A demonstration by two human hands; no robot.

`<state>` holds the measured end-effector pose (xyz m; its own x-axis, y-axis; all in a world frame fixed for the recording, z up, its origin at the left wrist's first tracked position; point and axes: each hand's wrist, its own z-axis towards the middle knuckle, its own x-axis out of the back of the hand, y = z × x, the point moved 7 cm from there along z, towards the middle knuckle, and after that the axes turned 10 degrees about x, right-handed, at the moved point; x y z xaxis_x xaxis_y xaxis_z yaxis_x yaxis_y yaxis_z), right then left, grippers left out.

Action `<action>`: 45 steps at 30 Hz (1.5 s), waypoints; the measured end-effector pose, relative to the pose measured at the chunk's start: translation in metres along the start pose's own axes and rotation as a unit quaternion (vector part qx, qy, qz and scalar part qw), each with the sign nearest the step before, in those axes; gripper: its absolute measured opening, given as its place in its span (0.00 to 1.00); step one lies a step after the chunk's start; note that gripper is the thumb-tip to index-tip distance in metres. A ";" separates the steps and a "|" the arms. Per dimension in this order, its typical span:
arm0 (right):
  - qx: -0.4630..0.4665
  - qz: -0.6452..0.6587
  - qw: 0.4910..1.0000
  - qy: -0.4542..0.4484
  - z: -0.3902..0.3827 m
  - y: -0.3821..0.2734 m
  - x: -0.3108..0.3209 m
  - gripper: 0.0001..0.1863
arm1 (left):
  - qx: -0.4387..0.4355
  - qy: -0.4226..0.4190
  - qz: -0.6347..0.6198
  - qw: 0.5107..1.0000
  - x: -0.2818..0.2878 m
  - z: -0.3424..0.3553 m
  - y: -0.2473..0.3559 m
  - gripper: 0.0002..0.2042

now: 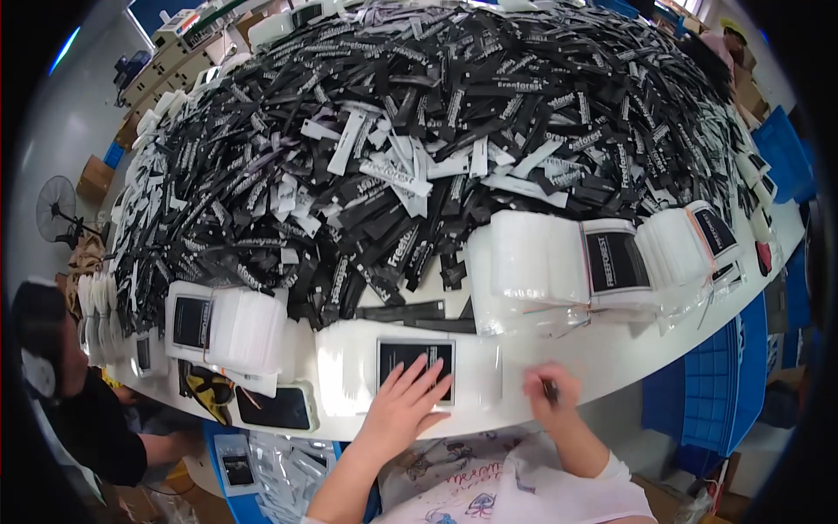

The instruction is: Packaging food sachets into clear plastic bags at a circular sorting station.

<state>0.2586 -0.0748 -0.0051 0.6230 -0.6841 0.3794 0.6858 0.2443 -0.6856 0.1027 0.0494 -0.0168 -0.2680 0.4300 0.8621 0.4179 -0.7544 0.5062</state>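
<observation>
My left hand [407, 403] lies with fingers spread on a white bag [476, 367] with a black label [390, 356], flat at the table's front edge. To its right, my right hand [552, 397] has curled fingers around a small dark, slim object [548, 389], too small to identify surely. A phone [272, 406] and a yellow-and-black tool [209, 393] lie left of the labelled bag. Stacked white bags [532, 258] with black labels are behind my right hand; another bundle [244, 323] sits at the left.
A heap of black and white printed strips [436, 113] covers most of the table [628, 349]. Blue crates [716, 384] stand at the right and below the front edge. A co-worker [96, 428] is close at left, another person [733, 44] at back right. A fan [57, 210] stands left.
</observation>
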 end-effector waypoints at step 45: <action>-0.221 0.166 0.926 -0.256 -0.032 -0.060 -0.058 0.11 | -0.059 0.122 -0.092 0.987 0.023 -0.052 0.051 0.32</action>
<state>0.1697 -0.0719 -0.0057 0.9466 -0.1785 0.2685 0.2728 0.0000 -0.9621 0.0725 -0.0052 0.0278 -0.5365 0.4439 0.7177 0.2430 -0.7332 0.6351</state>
